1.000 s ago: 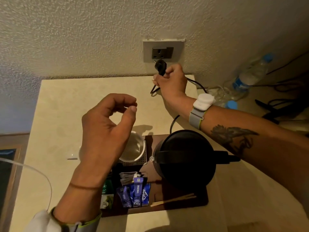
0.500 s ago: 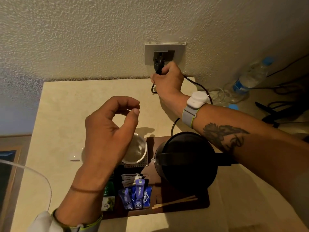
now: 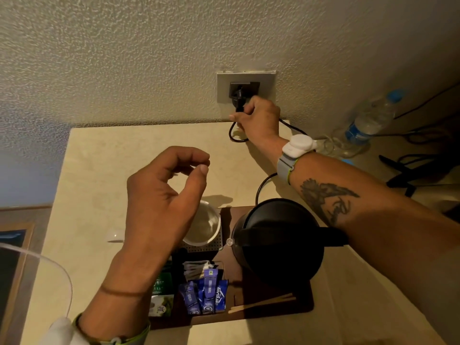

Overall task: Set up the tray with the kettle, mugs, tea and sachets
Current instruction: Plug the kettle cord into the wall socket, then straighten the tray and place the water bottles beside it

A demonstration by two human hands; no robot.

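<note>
A black kettle (image 3: 278, 242) stands on the dark brown tray (image 3: 286, 308). Its black cord (image 3: 261, 185) runs back to a plug (image 3: 237, 98), which my right hand (image 3: 258, 118) grips at the wall socket (image 3: 267, 88). My left hand (image 3: 161, 195) hovers above the tray's left part with loosely curled fingers and holds nothing. Behind it a white mug (image 3: 202, 226) sits on a perforated mat. Blue sachets (image 3: 206, 292) and green tea packets (image 3: 163, 292) stand at the tray's front left, with wooden stirrers (image 3: 263, 303) beside them.
The tray lies on a cream table (image 3: 104, 158) against a textured wall. A small white handle (image 3: 114, 236) shows left of my left wrist. A water bottle (image 3: 368, 120) and black cables (image 3: 418, 165) lie to the right. A clear curved edge (image 3: 49, 265) crosses the lower left.
My right hand has lifted the plug from just below the socket up into it. My left hand has stayed hovering in the same pose.
</note>
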